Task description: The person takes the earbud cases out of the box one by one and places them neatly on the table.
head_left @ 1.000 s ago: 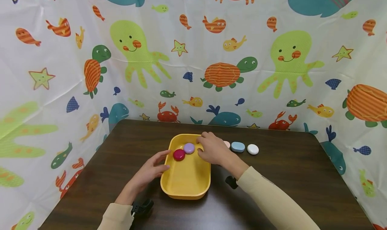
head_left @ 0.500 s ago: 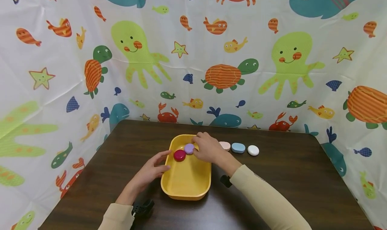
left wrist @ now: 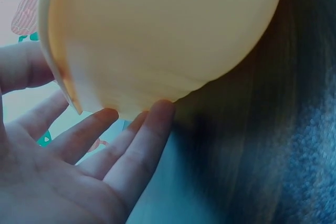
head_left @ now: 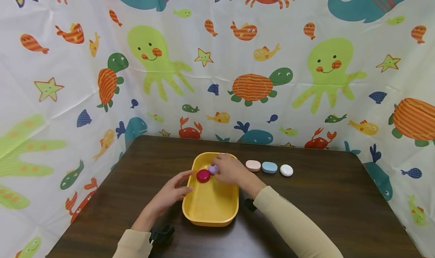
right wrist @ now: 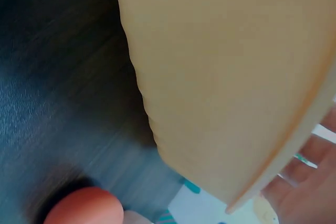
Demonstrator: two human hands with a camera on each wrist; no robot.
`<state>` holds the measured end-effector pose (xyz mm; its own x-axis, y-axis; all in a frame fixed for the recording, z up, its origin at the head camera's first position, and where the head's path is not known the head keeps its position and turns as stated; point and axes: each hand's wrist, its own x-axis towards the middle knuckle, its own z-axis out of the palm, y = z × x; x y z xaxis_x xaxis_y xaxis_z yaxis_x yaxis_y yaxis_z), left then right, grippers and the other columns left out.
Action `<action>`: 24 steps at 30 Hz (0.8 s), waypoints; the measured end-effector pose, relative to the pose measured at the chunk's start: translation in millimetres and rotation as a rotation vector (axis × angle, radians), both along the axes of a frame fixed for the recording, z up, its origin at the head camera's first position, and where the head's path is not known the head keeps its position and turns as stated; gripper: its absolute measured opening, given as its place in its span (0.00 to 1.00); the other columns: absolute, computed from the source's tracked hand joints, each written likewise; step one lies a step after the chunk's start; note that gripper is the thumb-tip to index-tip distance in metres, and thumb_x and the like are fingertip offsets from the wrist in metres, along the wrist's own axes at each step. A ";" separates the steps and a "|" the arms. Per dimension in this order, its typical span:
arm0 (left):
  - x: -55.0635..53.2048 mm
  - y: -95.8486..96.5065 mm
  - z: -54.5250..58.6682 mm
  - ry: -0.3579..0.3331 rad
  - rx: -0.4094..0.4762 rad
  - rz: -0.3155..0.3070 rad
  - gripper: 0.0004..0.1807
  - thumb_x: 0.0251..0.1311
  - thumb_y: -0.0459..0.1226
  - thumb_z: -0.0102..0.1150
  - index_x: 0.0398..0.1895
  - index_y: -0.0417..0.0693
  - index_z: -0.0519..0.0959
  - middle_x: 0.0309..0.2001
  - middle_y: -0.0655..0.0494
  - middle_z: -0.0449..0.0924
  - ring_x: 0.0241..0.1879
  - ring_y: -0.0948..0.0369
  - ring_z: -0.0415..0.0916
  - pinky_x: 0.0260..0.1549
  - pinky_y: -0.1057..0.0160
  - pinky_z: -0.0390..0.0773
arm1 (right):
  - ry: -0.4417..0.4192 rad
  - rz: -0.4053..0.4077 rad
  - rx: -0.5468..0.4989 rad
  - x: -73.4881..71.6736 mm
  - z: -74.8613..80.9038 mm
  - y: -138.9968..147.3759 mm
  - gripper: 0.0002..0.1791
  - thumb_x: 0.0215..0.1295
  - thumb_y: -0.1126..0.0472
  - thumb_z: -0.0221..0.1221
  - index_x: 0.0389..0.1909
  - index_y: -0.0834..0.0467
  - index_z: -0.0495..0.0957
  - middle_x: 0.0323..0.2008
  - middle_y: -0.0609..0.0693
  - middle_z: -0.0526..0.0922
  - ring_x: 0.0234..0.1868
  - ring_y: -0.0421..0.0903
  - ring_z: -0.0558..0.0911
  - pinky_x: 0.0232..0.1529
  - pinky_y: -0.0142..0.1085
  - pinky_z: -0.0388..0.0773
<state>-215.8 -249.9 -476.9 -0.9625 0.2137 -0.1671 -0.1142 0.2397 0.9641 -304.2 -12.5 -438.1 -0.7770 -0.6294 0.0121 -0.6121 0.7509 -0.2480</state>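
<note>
A yellow plastic tub (head_left: 210, 207) sits on the dark table, with a round dark red soap bar (head_left: 203, 176) and a smaller purple soap bar (head_left: 213, 169) inside, side by side. My right hand (head_left: 232, 170) reaches over the tub's right rim, its thumb and fingers round the purple bar, which they partly cover. At the tub's left side, my left hand (head_left: 172, 192) has its fingers spread; in the left wrist view several fingertips (left wrist: 160, 109) touch the outer wall. The right wrist view shows the tub's outer wall hiding the fingertips.
Right of the tub, a pink soap bar (head_left: 253, 165), a blue soap bar (head_left: 269, 167) and a white soap bar (head_left: 286, 170) lie in a row on the table (head_left: 323, 197). Behind and at both sides hangs a curtain (head_left: 204, 80) printed with sea animals.
My right hand has moved left inside the tub and come over the purple soap bar, uncovering the pink one on the table. My left hand has stayed at the tub's side.
</note>
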 end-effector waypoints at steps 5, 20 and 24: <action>0.8 -0.1 0.2 0.005 -0.001 -0.011 0.32 0.70 0.34 0.57 0.76 0.48 0.62 0.76 0.36 0.58 0.68 0.38 0.66 0.58 0.44 0.78 | 0.002 0.050 0.019 0.0 -6.1 -2.3 0.18 0.64 0.54 0.66 0.55 0.52 0.82 0.55 0.51 0.79 0.60 0.51 0.75 0.66 0.44 0.73; 3.3 -1.6 1.0 0.008 -0.004 -0.015 0.33 0.70 0.35 0.58 0.77 0.48 0.61 0.76 0.38 0.57 0.69 0.38 0.65 0.59 0.43 0.77 | -0.097 0.035 0.087 0.8 -14.0 -13.9 0.20 0.65 0.56 0.65 0.58 0.50 0.80 0.60 0.50 0.77 0.61 0.49 0.72 0.66 0.45 0.73; 3.5 -2.3 2.0 0.008 -0.009 -0.010 0.33 0.70 0.35 0.58 0.77 0.48 0.62 0.76 0.38 0.58 0.70 0.38 0.64 0.59 0.43 0.77 | -0.101 0.039 0.098 -0.1 -15.3 -15.4 0.20 0.65 0.56 0.64 0.58 0.49 0.80 0.57 0.48 0.77 0.59 0.48 0.73 0.65 0.44 0.73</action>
<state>-212.3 -252.2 -474.8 -0.9616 0.2221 -0.1614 -0.1038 0.2498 0.9627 -304.3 -27.9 -453.4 -0.7463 -0.6533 -0.1275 -0.6168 0.7508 -0.2365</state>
